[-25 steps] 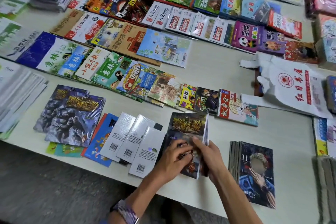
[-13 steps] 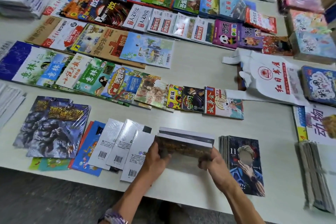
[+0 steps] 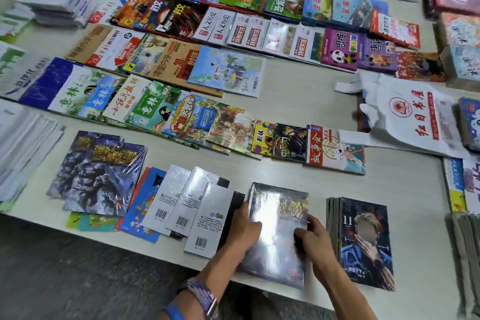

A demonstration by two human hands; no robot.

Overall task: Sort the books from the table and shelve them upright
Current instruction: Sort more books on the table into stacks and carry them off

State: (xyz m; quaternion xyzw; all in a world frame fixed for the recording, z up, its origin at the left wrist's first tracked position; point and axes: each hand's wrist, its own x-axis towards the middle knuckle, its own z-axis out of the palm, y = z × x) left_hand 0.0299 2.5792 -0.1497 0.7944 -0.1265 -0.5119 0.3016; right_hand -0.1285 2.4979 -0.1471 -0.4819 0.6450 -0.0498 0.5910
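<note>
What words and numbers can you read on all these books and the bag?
"11": manga book beside the right hand.
"173": red-and-white magazine.
"思维": purple panda book.
"意林": green magazine.
"人文历史": white magazine.
Red print on the white bag: too blurred to be sure.
Shiny book under the left hand: title lost in glare.
Barcodes' digits: too small.

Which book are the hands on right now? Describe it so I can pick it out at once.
Start at the near edge of the white table, in the front row. The left hand and right hand flank a dark shrink-wrapped book stack lying flat, overhanging the edge. It sits between the fanned white back covers with barcodes and the "11" manga stack; a bright glare on its wrap sets it apart.
</note>
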